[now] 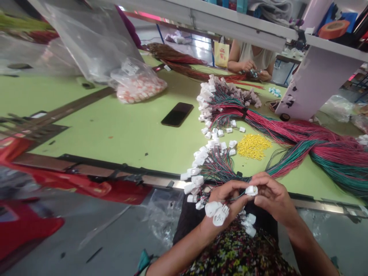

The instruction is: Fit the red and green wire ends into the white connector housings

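My left hand (pixel 225 197) and my right hand (pixel 271 197) meet above the table's near edge, pinching thin wires and a small white plastic connector (pixel 251 190) between them. Further white connectors (pixel 214 212) dangle just below my left hand. A wire harness bundle (pixel 215 166) of red and green wires with white connector ends runs from my hands across the green table (pixel 115 142). A second connector-ended bundle (pixel 227 103) lies beyond it, and long wire runs (pixel 324 147) spread to the right.
Small yellow pieces (pixel 253 146) lie in a heap beside the wires. A black phone (pixel 177 114) and a plastic bag of pink-and-white parts (pixel 140 86) sit on the table. Across it, a co-worker's hands (pixel 248 67) hold small parts. A white shelf upright (pixel 316 82) stands to the right.
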`<state>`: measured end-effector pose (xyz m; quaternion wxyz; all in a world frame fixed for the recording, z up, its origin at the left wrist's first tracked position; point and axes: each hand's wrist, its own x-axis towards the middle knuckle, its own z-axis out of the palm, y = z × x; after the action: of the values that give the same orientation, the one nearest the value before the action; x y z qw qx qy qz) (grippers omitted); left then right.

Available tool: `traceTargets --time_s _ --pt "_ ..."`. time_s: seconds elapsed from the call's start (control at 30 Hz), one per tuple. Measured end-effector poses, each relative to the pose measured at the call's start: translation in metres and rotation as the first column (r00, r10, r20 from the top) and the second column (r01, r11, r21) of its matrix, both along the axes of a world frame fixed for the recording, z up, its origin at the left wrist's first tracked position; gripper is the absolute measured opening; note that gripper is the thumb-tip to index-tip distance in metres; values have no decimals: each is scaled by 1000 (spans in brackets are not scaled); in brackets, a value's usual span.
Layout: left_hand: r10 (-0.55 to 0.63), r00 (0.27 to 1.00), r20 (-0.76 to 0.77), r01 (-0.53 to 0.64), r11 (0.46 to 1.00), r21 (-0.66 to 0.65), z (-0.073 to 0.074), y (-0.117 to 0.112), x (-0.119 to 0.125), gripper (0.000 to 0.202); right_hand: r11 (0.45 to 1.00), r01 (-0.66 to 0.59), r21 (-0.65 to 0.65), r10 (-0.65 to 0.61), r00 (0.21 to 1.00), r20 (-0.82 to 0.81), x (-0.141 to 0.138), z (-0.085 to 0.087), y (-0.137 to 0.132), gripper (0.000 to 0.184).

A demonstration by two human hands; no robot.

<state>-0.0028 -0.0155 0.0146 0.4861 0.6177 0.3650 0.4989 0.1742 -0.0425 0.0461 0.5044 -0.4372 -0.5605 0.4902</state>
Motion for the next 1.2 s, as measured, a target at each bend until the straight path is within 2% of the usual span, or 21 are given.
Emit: traceTargets --time_s 0.1,0.17,0.2,0.3,0.37,0.47,0.57,0.63,0.73,0.8,0.87,0.93,1.0,1.1,1.2 --pt "-110 990 84 117 989 -87 6 6 -1 22 993 41 111 -62 979 194 13 5 -10 11" --pt "-158 970 184 189 969 -162 10 10 -3 28 993 -16 115 -28 928 372 25 5 -21 9" --pt "-168 961 221 215 955 -206 11 12 -4 30 993 -79 83 32 883 468 31 3 -27 9" --pt "-142 969 203 199 935 -294 16 18 -3 27 967 -255 -24 204 711 673 43 -6 -43 5" --pt "-118 985 127 151 944 -293 19 20 1 23 956 -293 -33 225 652 724 44 -12 -47 9" --pt "-128 991 23 130 955 -267 21 20 8 22 973 -205 108 69 702 709 34 -7 -44 8" --pt "-167 986 -23 156 957 -245 20 20 14 22 937 -80 339 -142 801 582 13 11 -34 32" --pt "-174 985 -15 166 958 -236 18 20 15 18 894 -105 435 -164 828 537 -3 23 -26 45" --pt "-193 981 12 192 961 -199 15 19 13 17 837 -155 524 -161 846 507 -23 31 -17 42" --pt "-205 978 29 207 966 -158 12 16 11 29 842 -68 536 -220 863 454 -28 27 -12 34" --pt "-143 989 30 146 984 -103 8 11 11 32 854 97 511 -331 859 390 -28 17 -8 23" --pt "-25 1000 12 25 1000 1 3 7 12 23 850 251 464 -431 836 339 -25 7 -6 13" --pt "74 997 -6 -72 985 159 -1 4 13 15 849 343 403 -479 822 308 -22 -1 -5 6" --pt "124 991 -45 -102 938 330 -5 3 13 16 868 338 364 -455 835 310 -18 -3 -5 5" --pt "142 985 -99 -105 945 310 -4 2 9 19 917 192 349 -318 881 350 -11 3 0 2"
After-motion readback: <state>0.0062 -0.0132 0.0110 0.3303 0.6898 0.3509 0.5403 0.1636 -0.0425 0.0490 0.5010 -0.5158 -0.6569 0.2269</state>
